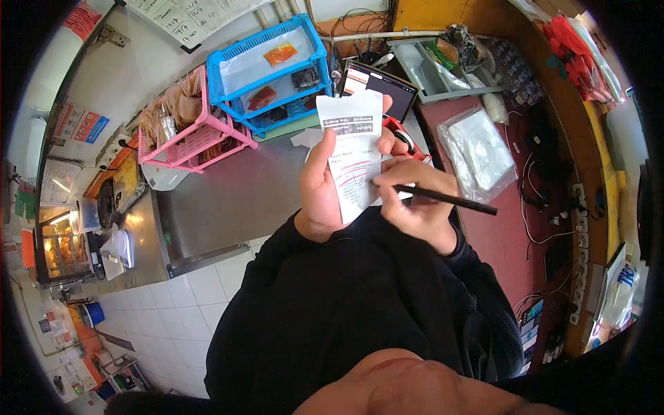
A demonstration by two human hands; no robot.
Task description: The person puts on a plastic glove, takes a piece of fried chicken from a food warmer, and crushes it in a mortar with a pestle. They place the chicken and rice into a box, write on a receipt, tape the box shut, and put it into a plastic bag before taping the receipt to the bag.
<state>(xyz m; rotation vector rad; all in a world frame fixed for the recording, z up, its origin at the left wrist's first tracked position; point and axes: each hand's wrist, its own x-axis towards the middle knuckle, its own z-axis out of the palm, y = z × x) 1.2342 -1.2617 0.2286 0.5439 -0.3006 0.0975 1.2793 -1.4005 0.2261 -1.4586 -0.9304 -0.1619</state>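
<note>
A white printed receipt (354,162) is in my left hand (321,194), upright in front of my chest. The thumb lies along its left edge, and fingertips show past its right edge. Red strokes cross the lower half of the paper, with a dark mark like a tick below them. My right hand (422,200) is closed round a black pen (449,198), whose back end points to the lower right. That hand's knuckles are close to the receipt's right edge; the pen's writing tip is hidden by the fingers.
Behind the receipt are a steel counter (207,207), a screen (379,86) and blue stacked baskets (270,69) with small packets. A pink rack (200,138) of packets stands left. On the red surface (484,235) lie clear plastic bags (477,149), near a grey tray (443,72).
</note>
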